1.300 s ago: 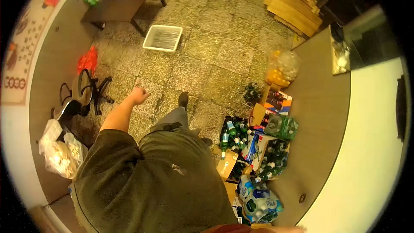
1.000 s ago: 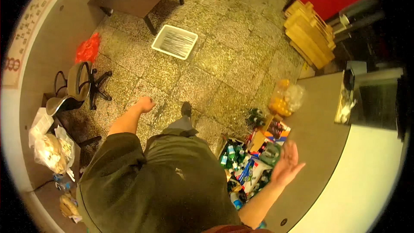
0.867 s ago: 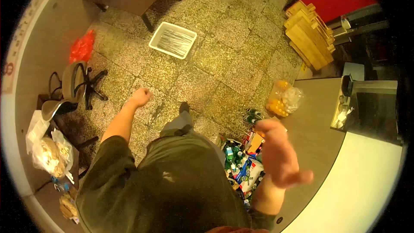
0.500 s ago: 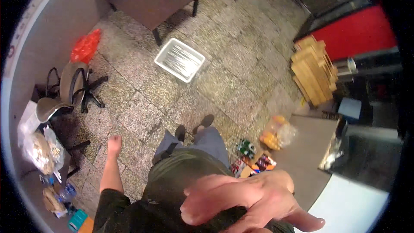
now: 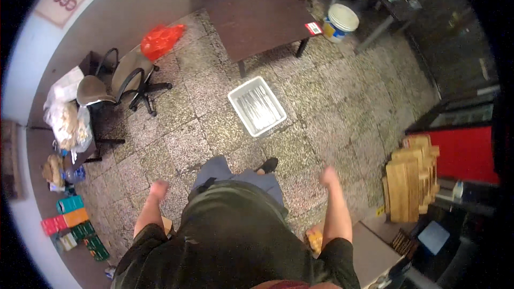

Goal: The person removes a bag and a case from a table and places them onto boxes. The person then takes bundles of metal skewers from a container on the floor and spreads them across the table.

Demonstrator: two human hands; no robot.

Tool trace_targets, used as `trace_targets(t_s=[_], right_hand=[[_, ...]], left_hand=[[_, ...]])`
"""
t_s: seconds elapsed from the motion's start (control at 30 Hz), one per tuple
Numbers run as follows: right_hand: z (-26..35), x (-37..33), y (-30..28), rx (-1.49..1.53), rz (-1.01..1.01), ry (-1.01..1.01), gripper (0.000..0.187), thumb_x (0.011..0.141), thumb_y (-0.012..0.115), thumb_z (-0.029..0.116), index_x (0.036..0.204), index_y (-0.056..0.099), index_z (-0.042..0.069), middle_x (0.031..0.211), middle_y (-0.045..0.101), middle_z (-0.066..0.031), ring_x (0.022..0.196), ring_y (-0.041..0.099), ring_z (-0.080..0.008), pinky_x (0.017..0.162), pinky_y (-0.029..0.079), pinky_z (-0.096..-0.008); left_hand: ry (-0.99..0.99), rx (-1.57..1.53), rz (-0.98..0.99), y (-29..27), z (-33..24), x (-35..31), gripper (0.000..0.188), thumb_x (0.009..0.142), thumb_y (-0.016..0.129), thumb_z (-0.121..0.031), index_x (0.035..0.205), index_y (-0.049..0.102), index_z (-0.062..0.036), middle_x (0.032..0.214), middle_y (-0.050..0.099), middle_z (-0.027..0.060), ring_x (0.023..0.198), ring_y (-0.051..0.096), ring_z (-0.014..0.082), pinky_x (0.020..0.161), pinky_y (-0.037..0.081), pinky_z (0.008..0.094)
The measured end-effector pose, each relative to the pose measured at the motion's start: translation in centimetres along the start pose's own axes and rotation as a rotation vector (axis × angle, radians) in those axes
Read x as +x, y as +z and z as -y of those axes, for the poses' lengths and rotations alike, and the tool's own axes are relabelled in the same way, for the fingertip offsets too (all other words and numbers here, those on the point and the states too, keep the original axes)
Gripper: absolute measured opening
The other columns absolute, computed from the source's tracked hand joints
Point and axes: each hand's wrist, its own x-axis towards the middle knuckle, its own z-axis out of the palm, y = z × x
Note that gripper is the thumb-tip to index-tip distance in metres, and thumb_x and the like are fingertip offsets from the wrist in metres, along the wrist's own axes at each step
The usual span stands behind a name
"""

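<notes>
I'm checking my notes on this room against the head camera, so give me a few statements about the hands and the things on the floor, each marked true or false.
1. Both hands hang empty at the person's sides. True: the left hand and the right hand hold nothing.
2. The white tray sits on top of the dark table. False: it lies on the stone floor in front of the table.
3. An orange-red bag lies on the floor near the office chair. True.
4. The white bucket stands beside the stack of wooden boards. False: it stands by the table's far corner, well apart from the boards.
</notes>
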Motion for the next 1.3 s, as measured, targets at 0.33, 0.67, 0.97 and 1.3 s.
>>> trace_targets(t_s=[0.33, 0.67, 0.97, 1.3], right_hand=[[-9.2, 6.8, 11.7, -0.528, 0.144, 0.077, 0.035, 0.081, 0.054, 0.039, 0.091, 0.066, 0.008, 0.090, 0.066, -0.0181, 0.086, 0.063, -0.0326, 0.081, 0.046, -0.0422], [24.1, 17.0, 2.6, 0.110, -0.303, 0.100, 0.040, 0.079, 0.057, 0.030, 0.080, 0.065, -0.009, 0.070, 0.062, -0.0251, 0.072, 0.064, -0.0356, 0.070, 0.048, -0.0413], [49.0, 19.4, 7.5, 0.039, -0.148, 0.130, 0.042, 0.079, 0.061, 0.037, 0.094, 0.068, -0.001, 0.099, 0.064, -0.0254, 0.100, 0.058, -0.0392, 0.090, 0.045, -0.0417], [62.2, 34.5, 8.2, -0.171, -0.107, -0.066, 0.030, 0.077, 0.058, 0.025, 0.090, 0.067, 0.000, 0.093, 0.065, -0.0219, 0.087, 0.064, -0.0344, 0.076, 0.052, -0.0382]], left_hand=[[-0.398, -0.505, -0.076, -2.2, -3.7, 0.3, 0.024, 0.081, 0.056, -0.022, 0.069, 0.063, -0.0026, 0.060, 0.060, 0.0094, 0.055, 0.057, 0.0188, 0.051, 0.046, 0.0336], [0.282, 0.278, 0.021, -12.7, 3.0, 19.9, 0.027, 0.080, 0.058, -0.026, 0.087, 0.064, -0.0004, 0.077, 0.066, 0.0140, 0.067, 0.066, 0.0250, 0.062, 0.053, 0.0362], [-0.134, -0.374, -0.305, -40.4, 2.4, 40.3, 0.028, 0.078, 0.056, -0.026, 0.084, 0.065, 0.0003, 0.069, 0.063, 0.0189, 0.064, 0.063, 0.0263, 0.063, 0.049, 0.0375], [0.022, -0.319, -0.231, -51.6, -6.9, 54.5, 0.028, 0.077, 0.059, -0.029, 0.083, 0.065, -0.0023, 0.079, 0.064, 0.0208, 0.077, 0.061, 0.0380, 0.068, 0.048, 0.0426]])
